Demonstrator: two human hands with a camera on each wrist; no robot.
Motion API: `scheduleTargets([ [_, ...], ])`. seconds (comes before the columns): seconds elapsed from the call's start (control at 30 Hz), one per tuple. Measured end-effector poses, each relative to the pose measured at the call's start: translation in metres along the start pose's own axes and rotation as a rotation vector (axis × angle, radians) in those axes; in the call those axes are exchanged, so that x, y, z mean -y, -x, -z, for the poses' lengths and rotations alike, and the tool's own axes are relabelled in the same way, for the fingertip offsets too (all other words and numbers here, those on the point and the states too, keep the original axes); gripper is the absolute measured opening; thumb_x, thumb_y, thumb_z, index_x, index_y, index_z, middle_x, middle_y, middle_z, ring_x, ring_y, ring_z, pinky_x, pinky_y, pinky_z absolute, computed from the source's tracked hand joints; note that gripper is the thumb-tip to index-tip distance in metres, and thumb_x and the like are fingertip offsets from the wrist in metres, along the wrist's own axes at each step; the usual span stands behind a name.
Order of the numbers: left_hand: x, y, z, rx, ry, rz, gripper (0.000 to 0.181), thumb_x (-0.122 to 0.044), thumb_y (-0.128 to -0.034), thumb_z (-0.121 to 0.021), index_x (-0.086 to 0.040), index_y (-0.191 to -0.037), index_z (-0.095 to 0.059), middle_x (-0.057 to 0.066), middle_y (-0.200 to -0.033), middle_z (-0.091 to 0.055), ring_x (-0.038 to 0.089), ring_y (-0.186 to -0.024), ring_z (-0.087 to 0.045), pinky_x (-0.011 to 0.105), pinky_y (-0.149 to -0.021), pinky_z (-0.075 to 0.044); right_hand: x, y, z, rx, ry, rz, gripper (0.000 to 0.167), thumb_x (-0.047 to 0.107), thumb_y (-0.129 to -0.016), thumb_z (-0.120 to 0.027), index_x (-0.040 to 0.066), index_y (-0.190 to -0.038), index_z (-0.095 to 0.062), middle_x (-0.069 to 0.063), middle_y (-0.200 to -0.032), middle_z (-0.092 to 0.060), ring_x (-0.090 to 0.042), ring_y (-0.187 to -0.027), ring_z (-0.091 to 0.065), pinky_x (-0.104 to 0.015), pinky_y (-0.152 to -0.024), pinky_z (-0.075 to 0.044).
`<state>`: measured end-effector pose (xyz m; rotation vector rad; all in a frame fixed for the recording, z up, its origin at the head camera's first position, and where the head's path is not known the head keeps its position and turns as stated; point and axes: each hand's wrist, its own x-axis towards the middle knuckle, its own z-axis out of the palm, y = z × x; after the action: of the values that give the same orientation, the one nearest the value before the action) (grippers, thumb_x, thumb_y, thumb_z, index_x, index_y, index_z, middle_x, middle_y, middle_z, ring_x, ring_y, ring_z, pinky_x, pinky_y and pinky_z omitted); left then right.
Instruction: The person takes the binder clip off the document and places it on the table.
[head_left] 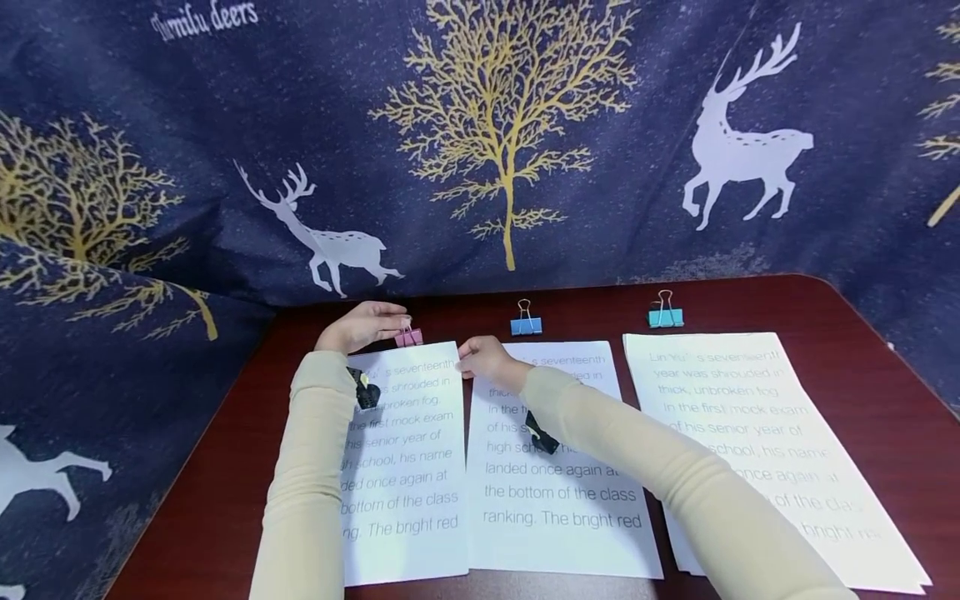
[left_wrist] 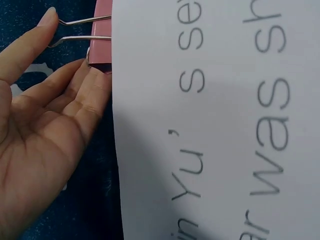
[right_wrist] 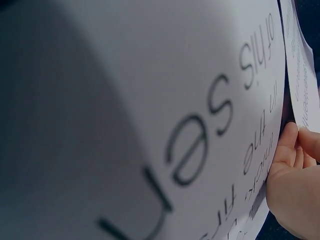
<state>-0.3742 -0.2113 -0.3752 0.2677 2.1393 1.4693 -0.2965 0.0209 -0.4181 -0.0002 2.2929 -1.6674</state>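
In the head view, my left hand [head_left: 365, 325] is at the top edge of the left paper stack [head_left: 405, 500]. It pinches a pink binder clip [head_left: 408, 337] by its wire handles. The left wrist view shows the thumb at the handle ends and the other fingers behind the clip [left_wrist: 101, 37]. Paper covers part of the clip there, so I cannot tell whether its jaws are around the sheets. My right hand [head_left: 491, 362] pinches the same stack near its top right corner, above the middle paper stack [head_left: 562, 508].
A blue binder clip [head_left: 527, 325] stands behind the middle stack, a teal binder clip [head_left: 666, 317] behind the right paper stack [head_left: 750, 400]. All lie on a dark red table [head_left: 225, 467]. A blue cloth [head_left: 570, 225] with deer and trees hangs behind the table.
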Motion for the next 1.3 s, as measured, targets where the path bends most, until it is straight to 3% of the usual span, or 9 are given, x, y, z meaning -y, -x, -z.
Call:
scheduleTargets([
  [0.17,0.007,0.005,0.0,0.0,-0.017,0.012,0.059,-0.005,-0.0968,-0.053,0.013,-0.144,-0.022,0.028,-0.147,-0.033,0.031,-0.134,-0.037,0.04,-0.111,-0.033,0.002,0.002,-0.005,0.027,0.02,0.007,0.012,0.0,-0.088,-0.063,-0.003,-0.1,-0.065,-0.014,-0.102,-0.065,-0.017,-0.081,-0.062,-0.028,-0.079,-0.056],
  [0.43,0.011,0.008,0.001,-0.001,-0.048,0.012,0.057,-0.007,-0.0973,-0.052,0.013,-0.143,-0.025,0.03,-0.145,-0.035,0.011,-0.114,-0.051,0.041,-0.11,-0.035,0.002,0.002,-0.007,0.014,0.009,0.009,0.012,-0.002,-0.088,-0.062,-0.004,-0.099,-0.065,-0.015,-0.101,-0.065,-0.019,-0.084,-0.064,-0.029,-0.081,-0.056],
  [0.67,0.01,0.009,-0.001,-0.021,-0.022,0.02,0.057,-0.005,-0.0976,-0.051,0.013,-0.144,-0.022,0.031,-0.145,-0.035,0.026,-0.127,-0.043,0.043,-0.112,-0.032,0.003,0.001,-0.008,0.015,0.005,0.003,0.012,-0.002,-0.088,-0.062,-0.004,-0.1,-0.065,-0.015,-0.103,-0.064,-0.018,-0.084,-0.062,-0.029,-0.081,-0.056],
  [0.93,0.003,0.011,-0.002,-0.112,-0.057,0.049,0.059,-0.015,-0.0967,-0.055,0.011,-0.143,-0.029,0.024,-0.147,-0.035,0.031,-0.133,-0.037,0.044,-0.113,-0.031,0.007,-0.002,-0.01,0.04,-0.012,-0.018,0.016,-0.001,-0.089,-0.061,-0.005,-0.104,-0.065,-0.017,-0.108,-0.064,-0.021,-0.09,-0.065,-0.029,-0.082,-0.056],
  [1.13,-0.002,0.015,-0.003,-0.146,-0.028,0.017,0.052,-0.017,-0.098,-0.053,0.011,-0.138,-0.035,0.025,-0.145,-0.038,0.032,-0.135,-0.035,0.046,-0.115,-0.027,0.008,-0.008,-0.006,0.076,-0.001,-0.057,0.02,0.003,-0.089,-0.063,-0.005,-0.108,-0.065,-0.018,-0.105,-0.066,-0.022,-0.089,-0.067,-0.028,-0.081,-0.057],
  [1.3,-0.008,0.01,-0.005,-0.17,-0.018,-0.031,0.05,-0.018,-0.0983,-0.052,0.011,-0.137,-0.038,0.026,-0.144,-0.04,0.033,-0.137,-0.034,0.049,-0.115,-0.026,0.008,-0.009,0.001,0.104,0.012,-0.068,0.023,0.004,-0.089,-0.063,-0.007,-0.11,-0.063,-0.022,-0.1,-0.069,-0.024,-0.087,-0.068,-0.029,-0.08,-0.057],
])
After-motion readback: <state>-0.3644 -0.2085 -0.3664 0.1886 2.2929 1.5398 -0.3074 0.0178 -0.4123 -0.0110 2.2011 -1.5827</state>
